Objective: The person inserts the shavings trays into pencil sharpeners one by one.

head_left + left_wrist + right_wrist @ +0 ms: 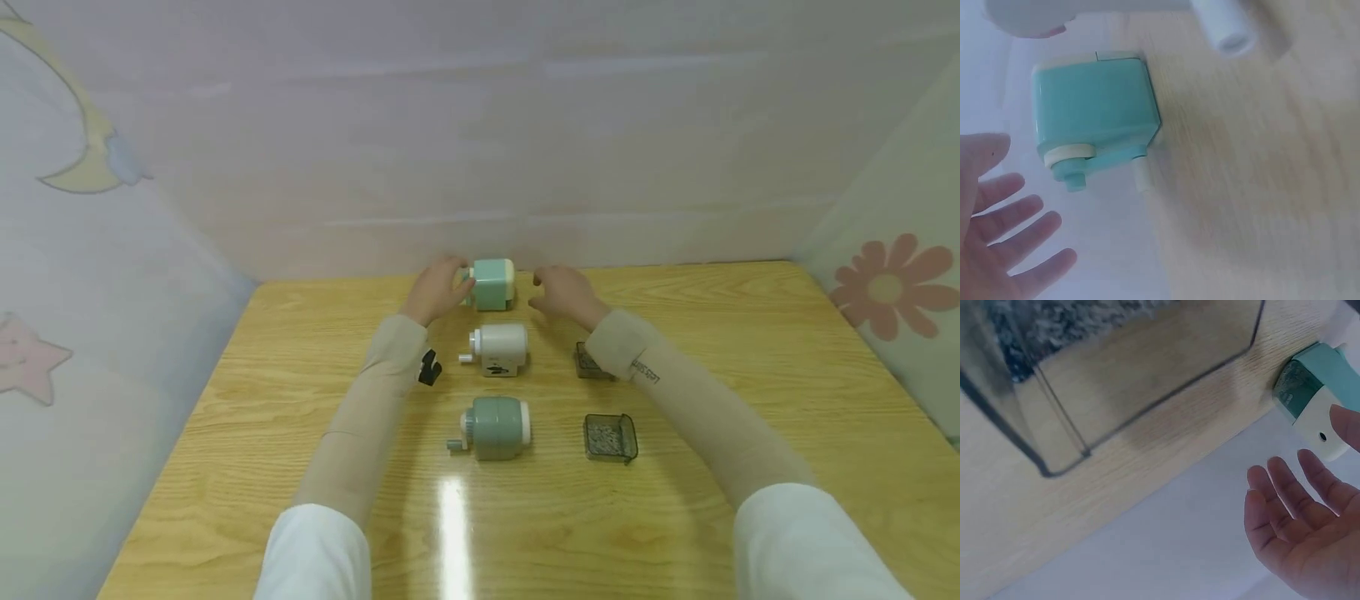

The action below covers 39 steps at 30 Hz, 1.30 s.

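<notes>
A teal pencil sharpener (491, 284) with a cream front stands at the back of the table. My left hand (437, 292) is at its crank side, fingers relaxed. In the left wrist view a gap shows between that hand (1007, 231) and the sharpener (1094, 103). To the right of the cream front, my right hand (564, 293) holds nothing, fingers loosely bent. The right wrist view shows a small hole in the cream front (1322, 434) and a dark see-through drawer (1297, 387) seated in the body.
Nearer stand a white crank sharpener (502, 346) and a dark green one (498, 429). To their right lie two see-through drawers with shavings, the front one (611, 438) whole in view, the rear one (591, 363) partly behind my sleeve. A small black object (429, 367) shows beside the left sleeve.
</notes>
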{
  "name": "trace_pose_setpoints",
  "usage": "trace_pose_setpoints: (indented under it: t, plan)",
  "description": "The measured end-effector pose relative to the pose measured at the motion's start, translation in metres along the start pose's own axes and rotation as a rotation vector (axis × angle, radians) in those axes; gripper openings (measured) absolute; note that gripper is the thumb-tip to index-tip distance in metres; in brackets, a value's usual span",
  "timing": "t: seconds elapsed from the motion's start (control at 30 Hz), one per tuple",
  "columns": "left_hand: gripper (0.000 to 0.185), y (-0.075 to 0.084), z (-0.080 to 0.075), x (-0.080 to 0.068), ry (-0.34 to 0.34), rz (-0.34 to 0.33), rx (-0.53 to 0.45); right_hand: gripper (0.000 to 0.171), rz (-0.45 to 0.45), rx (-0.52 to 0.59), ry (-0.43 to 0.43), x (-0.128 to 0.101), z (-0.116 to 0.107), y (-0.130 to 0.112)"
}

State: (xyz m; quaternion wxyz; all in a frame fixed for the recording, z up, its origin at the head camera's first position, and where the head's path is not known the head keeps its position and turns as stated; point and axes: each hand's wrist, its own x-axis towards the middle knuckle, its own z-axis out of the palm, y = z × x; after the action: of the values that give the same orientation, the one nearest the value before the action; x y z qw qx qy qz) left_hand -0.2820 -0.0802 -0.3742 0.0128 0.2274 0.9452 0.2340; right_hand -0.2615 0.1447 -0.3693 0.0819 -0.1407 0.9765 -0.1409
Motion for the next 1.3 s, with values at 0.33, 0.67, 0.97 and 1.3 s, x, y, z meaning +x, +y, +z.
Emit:
trace_pose_setpoints:
  t: [0.33, 0.67, 0.97, 1.3]
  plan:
    - [0.041, -0.012, 0.001, -0.019, 0.095, 0.008, -0.097, 0.052, -0.057, 0.015, 0.119, -0.012, 0.005, 0.012]
    - [0.052, -0.025, -0.004, -0.039, 0.077, -0.016, -0.099, 0.060, -0.085, 0.084, 0.116, -0.026, 0.002, 0.016]
    - [0.056, -0.025, -0.013, -0.052, 0.116, -0.004, -0.113, 0.066, -0.169, 0.155, 0.154, -0.040, -0.001, 0.015]
    - [0.057, -0.025, -0.017, -0.067, 0.146, 0.042, -0.132, 0.073, -0.214, 0.174, 0.176, -0.057, -0.002, 0.017]
